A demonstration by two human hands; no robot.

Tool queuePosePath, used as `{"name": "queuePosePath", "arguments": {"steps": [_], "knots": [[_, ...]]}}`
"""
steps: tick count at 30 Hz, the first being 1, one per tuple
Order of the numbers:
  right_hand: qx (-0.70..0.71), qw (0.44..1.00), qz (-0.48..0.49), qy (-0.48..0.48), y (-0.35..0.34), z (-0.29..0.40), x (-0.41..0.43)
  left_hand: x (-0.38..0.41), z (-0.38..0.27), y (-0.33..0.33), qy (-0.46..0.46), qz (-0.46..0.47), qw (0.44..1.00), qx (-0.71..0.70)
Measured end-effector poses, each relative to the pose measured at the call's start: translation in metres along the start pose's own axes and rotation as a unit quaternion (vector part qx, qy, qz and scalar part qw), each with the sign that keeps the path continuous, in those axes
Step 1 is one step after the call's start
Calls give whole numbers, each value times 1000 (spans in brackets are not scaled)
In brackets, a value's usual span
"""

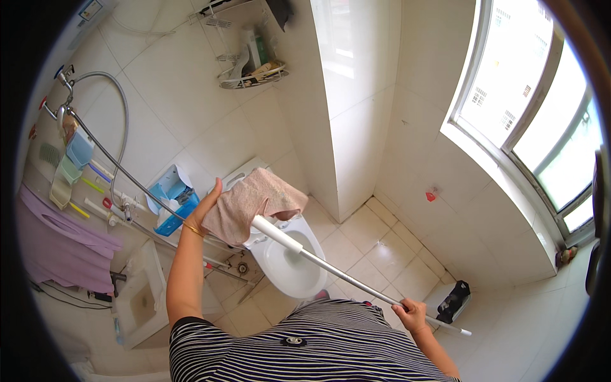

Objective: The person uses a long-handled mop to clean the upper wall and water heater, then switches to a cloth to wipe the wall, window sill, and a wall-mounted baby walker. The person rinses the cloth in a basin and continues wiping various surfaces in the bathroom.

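Note:
A long metal pole (351, 281) with a white sleeve slants across in front of my body. My right hand (411, 315) is wrapped around it near its lower right end, and a short white-tipped length sticks out past the fist. At the other end, a pink terry cloth (248, 203) is draped and hides whatever head the pole has. My left hand (208, 204) holds the cloth from its left side, thumb raised and the other fingers hidden under the fabric. Beneath the pole is a white toilet (289, 265) with its bowl uncovered.
A blue open box (176, 215) hangs on the wall beside my left forearm. A shower hose (126, 167) loops down nearby. Left are a lilac cloth (71, 243) and a white basin (138, 296). A lined bin (451, 301) stands right; a wire corner shelf (253, 79) holds bottles.

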State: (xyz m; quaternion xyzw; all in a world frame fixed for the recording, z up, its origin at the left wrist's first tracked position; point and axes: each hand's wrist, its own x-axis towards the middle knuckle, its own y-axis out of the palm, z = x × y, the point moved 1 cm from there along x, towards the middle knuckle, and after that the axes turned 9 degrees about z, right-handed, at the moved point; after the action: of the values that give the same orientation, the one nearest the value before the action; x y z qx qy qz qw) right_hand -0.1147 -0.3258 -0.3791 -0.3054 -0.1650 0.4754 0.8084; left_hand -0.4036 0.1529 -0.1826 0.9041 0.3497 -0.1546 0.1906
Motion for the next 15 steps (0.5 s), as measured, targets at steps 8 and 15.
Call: {"name": "queuePosePath", "arguments": {"steps": [8,15], "knots": [[-27,997,54,42,24,-22,4,-4,32,14,160,32,971,-175],[-16,994,100,43,2,-45,6,-15,38,3,251,-159,955,20]]}}
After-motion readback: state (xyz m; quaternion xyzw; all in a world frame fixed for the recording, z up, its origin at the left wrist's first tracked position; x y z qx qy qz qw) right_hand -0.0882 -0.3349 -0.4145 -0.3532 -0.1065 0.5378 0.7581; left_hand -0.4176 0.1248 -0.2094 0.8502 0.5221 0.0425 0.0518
